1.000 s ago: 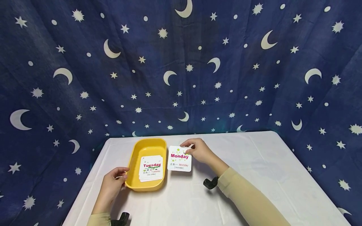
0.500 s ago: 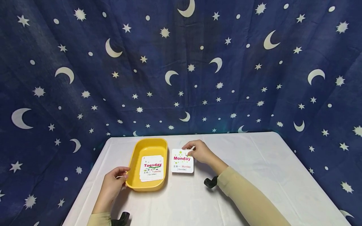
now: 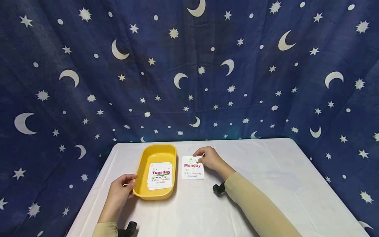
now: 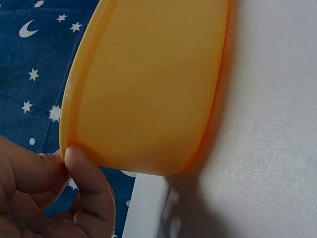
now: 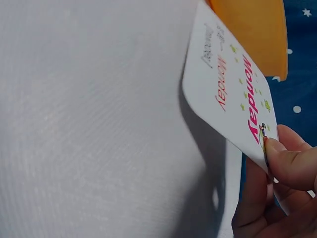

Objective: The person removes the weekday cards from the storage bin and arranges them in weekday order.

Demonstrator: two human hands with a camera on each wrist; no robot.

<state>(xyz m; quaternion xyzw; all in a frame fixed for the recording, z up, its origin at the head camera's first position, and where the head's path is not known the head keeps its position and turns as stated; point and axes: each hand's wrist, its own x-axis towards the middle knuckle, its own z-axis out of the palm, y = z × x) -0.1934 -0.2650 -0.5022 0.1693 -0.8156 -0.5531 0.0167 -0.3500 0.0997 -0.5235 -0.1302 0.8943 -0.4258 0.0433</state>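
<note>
In the head view, a white "Monday" flashcard (image 3: pixel 192 171) is just right of the yellow tray (image 3: pixel 142 164). My right hand (image 3: pixel 211 159) pinches the card's upper right corner between thumb and fingers. The right wrist view shows the card (image 5: pixel 228 94) tilted, a shadow under it on the cloth. Inside the tray lies a small stack of cards, a "Tuesday" card (image 3: pixel 160 176) on top. My left hand (image 3: pixel 119 191) pinches the tray's near left rim; in the left wrist view, thumb and finger meet on the tray wall (image 4: pixel 143 89).
A white cloth (image 3: pixel 251 171) covers the table. Behind it hangs a dark blue curtain (image 3: pixel 154 82) with moons and stars. Each wrist carries a black fitting, such as the one at the right wrist (image 3: pixel 219 189).
The Monday card in my right hand has moved slightly right, away from the tray, and a little down. My left hand keeps its hold on the tray rim.
</note>
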